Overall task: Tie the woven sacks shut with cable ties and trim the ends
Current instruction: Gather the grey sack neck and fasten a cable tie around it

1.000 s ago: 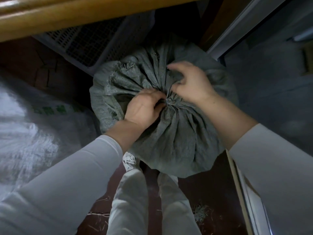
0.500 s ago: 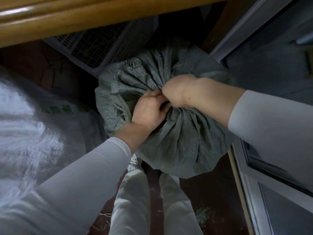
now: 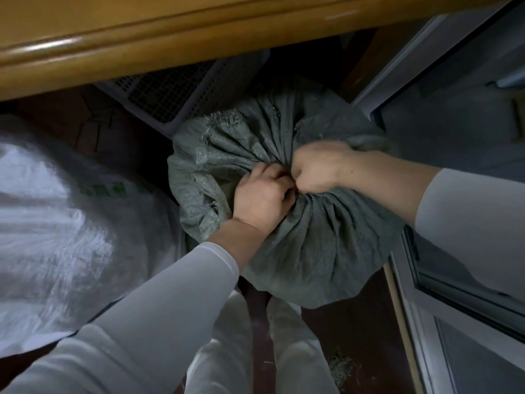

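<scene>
I see the grey-green woven sack (image 3: pixel 312 245) standing full on the dark red floor (image 3: pixel 363 331), just ahead of the person's legs in white trousers (image 3: pixel 227 351). Its mouth is gathered into a puckered neck near the middle of the top, with pleats running out from it all round and a frayed flap of the rim lying over to the left.

Both hands meet at that neck. The left hand (image 3: pixel 261 194) comes up from below, fingers curled tight into the bunched cloth. The right hand (image 3: pixel 315 169) reaches in from the right, clenched into a fist on the same gather, knuckles touching the left hand's. Whether anything else is pinched between the fingers I cannot tell.

Just beside the sack on the left lies a large white woven sack with green print (image 3: pixel 56 223). Behind it sits a pale perforated plastic crate (image 3: pixel 176 92), under a varnished wooden edge (image 3: pixel 142 38). A grey metal door frame (image 3: pixel 409 302) runs along the right, and a little loose straw (image 3: pixel 341 368) lies on the floor.
</scene>
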### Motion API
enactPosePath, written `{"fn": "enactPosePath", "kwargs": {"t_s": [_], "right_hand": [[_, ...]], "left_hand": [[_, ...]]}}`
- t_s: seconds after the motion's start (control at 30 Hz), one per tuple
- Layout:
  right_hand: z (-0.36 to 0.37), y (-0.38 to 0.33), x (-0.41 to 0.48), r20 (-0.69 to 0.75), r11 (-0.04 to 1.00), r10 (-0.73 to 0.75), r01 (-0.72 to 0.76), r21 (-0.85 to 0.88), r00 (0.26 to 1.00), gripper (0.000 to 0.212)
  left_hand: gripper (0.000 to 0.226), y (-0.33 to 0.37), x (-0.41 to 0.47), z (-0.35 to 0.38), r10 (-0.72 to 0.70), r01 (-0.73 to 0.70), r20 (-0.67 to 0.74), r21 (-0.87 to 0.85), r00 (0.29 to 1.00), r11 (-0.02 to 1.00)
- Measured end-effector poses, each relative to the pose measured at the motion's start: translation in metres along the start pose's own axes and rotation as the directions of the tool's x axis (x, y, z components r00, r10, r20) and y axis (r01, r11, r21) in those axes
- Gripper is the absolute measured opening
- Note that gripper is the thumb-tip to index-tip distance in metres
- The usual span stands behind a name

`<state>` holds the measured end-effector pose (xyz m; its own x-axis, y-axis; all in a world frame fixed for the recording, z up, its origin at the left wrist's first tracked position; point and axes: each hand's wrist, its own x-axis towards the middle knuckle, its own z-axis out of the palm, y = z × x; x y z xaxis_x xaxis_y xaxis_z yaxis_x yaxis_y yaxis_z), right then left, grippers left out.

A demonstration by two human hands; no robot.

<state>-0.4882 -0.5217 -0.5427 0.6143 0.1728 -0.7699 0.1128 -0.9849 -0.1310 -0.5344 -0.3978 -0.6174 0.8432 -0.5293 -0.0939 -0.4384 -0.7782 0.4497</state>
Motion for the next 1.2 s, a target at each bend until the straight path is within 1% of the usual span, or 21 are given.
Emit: {"fn": "enactPosePath", "kwargs": {"t_s": [0.07,0.13,0.23,0.37,0.47,0.53,0.6,0.7,0.73,0.77,0.8,0.83,0.87,0.9,0.97,1.0,1.03,1.07,1.1,1.2], "right_hand": [[0.006,0.009,-0.001,0.027,0.979,0.013,-0.018,0.201,1.000,0.013],[0.015,0.016,-0.002,0.045,0.928,0.006,-0.022,0.371,0.999,0.024],[0.027,0.024,-0.004,0.038,0.858,-0.008,-0.012,0.513,0.999,0.032],[0.042,0.022,-0.002,-0.013,0.810,-0.015,0.020,0.586,1.000,0.033],[0.049,0.021,0.004,-0.027,0.778,-0.003,0.020,0.628,1.000,0.031],[0.047,0.022,0.006,-0.002,0.709,0.015,-0.009,0.705,1.000,0.030],[0.042,0.024,0.005,0.016,0.646,0.032,-0.033,0.763,0.999,0.033],[0.035,0.027,0.002,0.026,0.616,0.035,-0.042,0.787,0.999,0.027],[0.036,0.028,0.003,-0.018,0.593,0.066,-0.025,0.805,0.998,0.023],[0.038,0.029,0.004,-0.104,0.573,0.113,0.021,0.819,0.988,0.021],[0.042,0.030,0.005,-0.206,0.572,0.151,0.084,0.816,0.967,0.021],[0.047,0.029,0.006,-0.284,0.591,0.156,0.141,0.794,0.946,0.023],[0.053,0.028,0.007,-0.330,0.621,0.136,0.179,0.763,0.934,0.025],[0.059,0.026,0.009,-0.353,0.653,0.116,0.196,0.732,0.928,0.027],[0.068,0.021,0.014,-0.366,0.712,0.112,0.183,0.678,0.924,0.036],[0.070,0.018,0.017,-0.374,0.738,0.122,0.168,0.654,0.919,0.037],[0.071,0.016,0.018,-0.389,0.761,0.134,0.157,0.630,0.911,0.035],[0.070,0.014,0.019,-0.410,0.786,0.139,0.151,0.599,0.902,0.031],[0.069,0.011,0.019,-0.434,0.814,0.131,0.153,0.560,0.891,0.027],[0.063,0.003,0.017,-0.453,0.910,0.084,0.117,0.398,0.887,0.022]], "left_hand": [[0.034,0.000,-0.002,0.003,0.011,-0.012,0.004,0.041,1.000,0.999],[0.034,-0.001,-0.002,0.007,0.025,-0.024,-0.023,0.055,0.999,0.998],[0.034,-0.003,-0.001,0.012,0.033,-0.032,-0.040,0.022,0.999,0.999],[0.041,-0.001,0.004,0.013,0.038,-0.039,0.029,0.059,0.999,0.997],[0.039,0.003,0.017,0.011,-0.042,0.041,0.146,0.012,0.988,0.999],[0.043,0.001,0.017,0.007,-0.016,0.017,0.150,-0.006,0.989,1.000],[0.041,-0.004,0.010,0.005,-0.007,0.013,0.091,-0.061,0.996,0.998],[0.035,-0.009,0.003,0.002,-0.094,0.088,-0.028,-0.163,0.995,0.983],[0.036,-0.009,0.002,0.002,-0.127,0.115,-0.054,-0.194,0.990,0.974],[0.035,-0.007,0.002,-0.001,-0.166,0.145,-0.075,-0.223,0.983,0.964],[0.034,-0.005,0.003,-0.002,-0.220,0.194,-0.073,-0.268,0.973,0.944],[0.031,-0.004,0.003,-0.003,-0.299,0.265,-0.059,-0.325,0.952,0.908],[0.028,-0.005,0.004,-0.003,-0.386,0.341,-0.038,-0.393,0.922,0.854],[0.023,-0.006,0.006,-0.003,-0.470,0.419,0.009,-0.467,0.882,0.778],[0.009,-0.008,0.010,-0.004,-0.586,0.527,0.130,-0.619,0.800,0.582],[0.008,-0.008,0.012,-0.005,-0.612,0.547,0.179,-0.680,0.770,0.489],[0.014,-0.007,0.014,-0.008,-0.624,0.549,0.209,-0.723,0.753,0.419],[0.020,-0.007,0.015,-0.008,-0.622,0.542,0.228,-0.751,0.749,0.377],[0.022,-0.006,0.015,-0.009,-0.615,0.534,0.236,-0.765,0.753,0.361],[0.011,-0.006,0.017,-0.008,-0.600,0.513,0.215,-0.768,0.771,0.384]]}}
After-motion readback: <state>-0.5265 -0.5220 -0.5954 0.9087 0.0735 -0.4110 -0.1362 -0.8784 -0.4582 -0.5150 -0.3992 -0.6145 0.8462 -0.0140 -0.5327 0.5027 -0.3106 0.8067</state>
